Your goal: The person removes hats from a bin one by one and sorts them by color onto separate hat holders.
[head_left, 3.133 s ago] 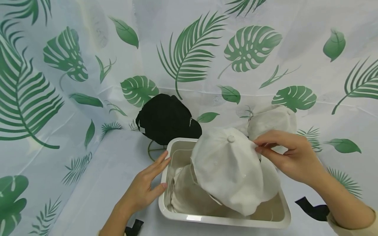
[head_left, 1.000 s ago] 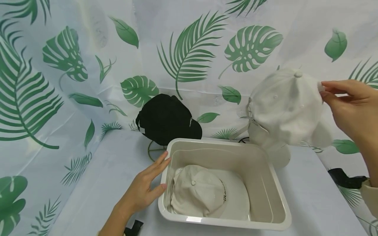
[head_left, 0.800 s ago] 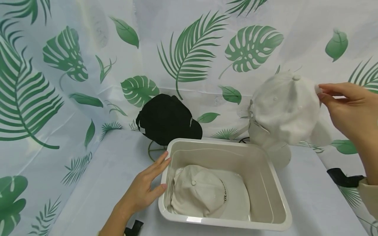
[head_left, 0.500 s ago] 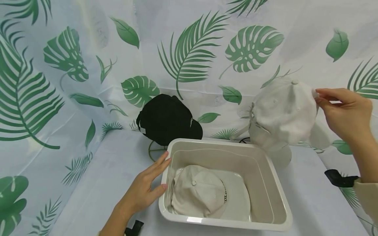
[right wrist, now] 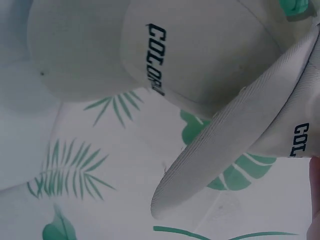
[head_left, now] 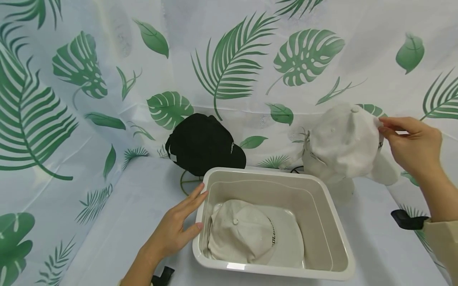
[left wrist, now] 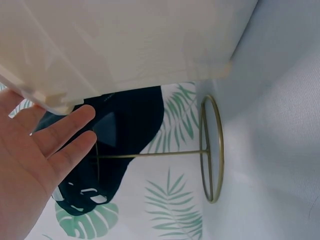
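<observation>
My right hand (head_left: 415, 143) pinches the side of an off-white baseball cap (head_left: 345, 143) at the back right. Its brim (right wrist: 215, 145) slants across the right wrist view. Close behind it is a second off-white cap (right wrist: 200, 55) with dark lettering, largely hidden in the head view except its brim (head_left: 341, 190). With straight fingers, my left hand (head_left: 175, 226) touches the left rim of a cream plastic bin (head_left: 273, 272). Inside lies a beige cap (head_left: 239, 230), brim pointing right. A black cap (head_left: 204, 145) sits on a wire stand (left wrist: 212, 150) behind the bin.
A white cloth covers the table (head_left: 118, 230), and a leaf-print sheet (head_left: 243, 39) hangs behind. A dark curved piece of wire (head_left: 296, 170) shows at the back, behind the bin. Black straps are at both wrists.
My right hand has carried the off-white cap from over the bin to the back right, then lowered it a little leftward over the second cap. The left hand stays at the rim.
</observation>
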`<move>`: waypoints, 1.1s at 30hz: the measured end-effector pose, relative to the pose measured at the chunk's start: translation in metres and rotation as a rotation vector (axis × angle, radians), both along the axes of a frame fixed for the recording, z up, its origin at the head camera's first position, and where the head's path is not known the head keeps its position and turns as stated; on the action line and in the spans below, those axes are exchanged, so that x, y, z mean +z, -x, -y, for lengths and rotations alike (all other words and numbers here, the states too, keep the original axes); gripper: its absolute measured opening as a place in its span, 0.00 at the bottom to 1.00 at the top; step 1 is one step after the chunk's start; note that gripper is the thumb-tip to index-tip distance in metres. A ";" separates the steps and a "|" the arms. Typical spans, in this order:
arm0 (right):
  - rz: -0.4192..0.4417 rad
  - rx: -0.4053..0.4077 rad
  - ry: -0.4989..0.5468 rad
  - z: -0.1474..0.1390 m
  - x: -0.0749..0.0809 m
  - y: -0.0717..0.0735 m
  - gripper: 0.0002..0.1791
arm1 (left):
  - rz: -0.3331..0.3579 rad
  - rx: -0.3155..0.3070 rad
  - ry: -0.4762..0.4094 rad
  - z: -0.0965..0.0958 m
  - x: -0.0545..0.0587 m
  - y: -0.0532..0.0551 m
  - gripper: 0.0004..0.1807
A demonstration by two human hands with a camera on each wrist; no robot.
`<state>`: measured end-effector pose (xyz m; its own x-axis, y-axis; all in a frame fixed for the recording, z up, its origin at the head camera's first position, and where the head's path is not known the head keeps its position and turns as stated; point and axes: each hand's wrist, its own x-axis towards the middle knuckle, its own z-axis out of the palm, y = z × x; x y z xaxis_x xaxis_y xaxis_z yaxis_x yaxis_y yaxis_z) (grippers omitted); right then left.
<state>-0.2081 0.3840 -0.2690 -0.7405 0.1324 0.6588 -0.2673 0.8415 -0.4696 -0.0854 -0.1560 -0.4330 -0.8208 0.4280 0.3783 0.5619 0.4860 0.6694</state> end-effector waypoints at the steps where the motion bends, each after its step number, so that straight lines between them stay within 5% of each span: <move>1: 0.004 -0.003 0.006 -0.001 -0.002 0.000 0.11 | 0.001 0.000 0.000 0.000 0.000 0.000 0.41; 13: 0.023 0.000 0.040 -0.009 -0.023 0.004 0.10 | -0.006 0.000 -0.005 0.000 0.000 0.000 0.41; 33: 0.201 -0.029 0.041 -0.015 -0.051 -0.001 0.13 | -0.014 0.003 0.003 0.000 -0.001 0.000 0.40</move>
